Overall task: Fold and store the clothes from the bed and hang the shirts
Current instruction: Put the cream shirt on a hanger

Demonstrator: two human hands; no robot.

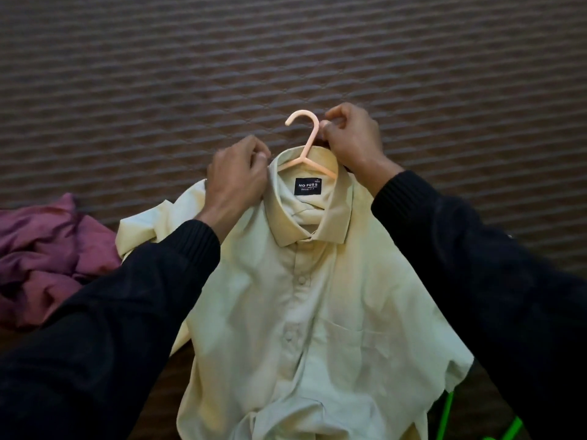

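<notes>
A pale yellow-green button shirt (317, 296) lies face up on the brown striped bed cover (286, 58), its collar toward the far side. A pink plastic hanger (309, 139) sits inside the collar, with its hook sticking out above the neck. My left hand (238, 176) grips the shirt's left shoulder next to the collar. My right hand (352, 138) pinches the back of the collar beside the hanger's stem. A dark label reading "NO FUSS" shows inside the neck. Both arms wear black sleeves.
A crumpled maroon garment (47, 255) lies on the bed at the left. A bright green plastic object (448, 417), perhaps another hanger, shows at the lower right, partly under the shirt's hem.
</notes>
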